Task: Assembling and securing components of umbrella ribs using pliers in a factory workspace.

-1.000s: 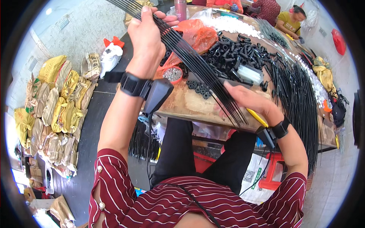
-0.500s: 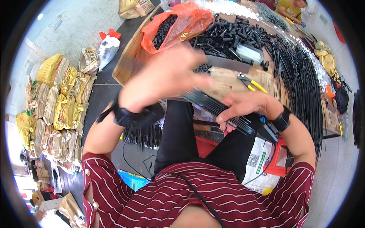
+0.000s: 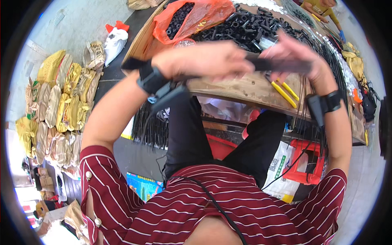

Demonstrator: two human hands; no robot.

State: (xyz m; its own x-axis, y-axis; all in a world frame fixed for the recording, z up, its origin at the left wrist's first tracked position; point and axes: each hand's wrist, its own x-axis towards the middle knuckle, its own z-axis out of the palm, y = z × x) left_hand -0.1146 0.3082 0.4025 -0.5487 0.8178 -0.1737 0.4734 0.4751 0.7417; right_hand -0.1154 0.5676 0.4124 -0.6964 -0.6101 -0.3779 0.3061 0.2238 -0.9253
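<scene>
Over the front of the wooden table (image 3: 228, 87), my left hand (image 3: 212, 61) is closed round a long dark bar-like thing (image 3: 265, 64). Motion smears the bar, so I cannot tell whether it is a bundle of thin black rods or one solid piece. Its far end crosses the palm of my right hand (image 3: 300, 57), whose fingers are stretched out and apart. Just below my right hand lie pliers with yellow handles (image 3: 288, 92). Beyond both hands spreads a heap of black plastic tubular parts (image 3: 245, 26).
An orange plastic bag (image 3: 212, 14) of small black parts sits at the far left of the table. Long black rods (image 3: 326, 53) hang over its right side. A red plastic stool (image 3: 310, 167) stands below. Another person (image 3: 320, 10) works at the far right.
My right hand has risen from above my lap to over the table, and its fingers have spread. My left hand has moved right and closed on the dark bar.
</scene>
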